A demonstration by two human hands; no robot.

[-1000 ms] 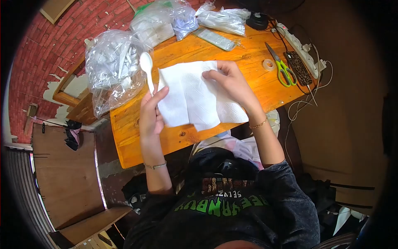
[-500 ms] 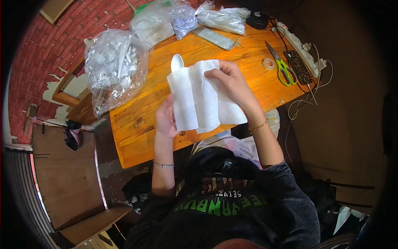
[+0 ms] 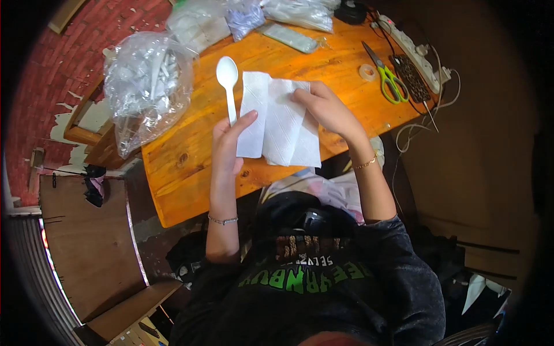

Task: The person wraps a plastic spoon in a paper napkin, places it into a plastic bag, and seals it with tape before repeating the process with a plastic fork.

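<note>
In my left hand is a white plastic spoon, bowl upward, its lower handle hidden in the closed fingers. My left thumb lies at the left edge of a folded white paper napkin. Pinching the napkin's upper right part, my right hand keeps it spread above the front of the wooden table. Creases run down the napkin, and the spoon stands just left of it.
A clear bag of white plastic utensils sits at the table's left. Further plastic bags and a flat packet lie behind. At right are tape, green-handled scissors, a leopard-print phone and a power strip.
The spoon was mostly behind the napkin; now it shows beside it on the left. My left thumb has come round to the front, and the napkin has shifted right of the spoon.
</note>
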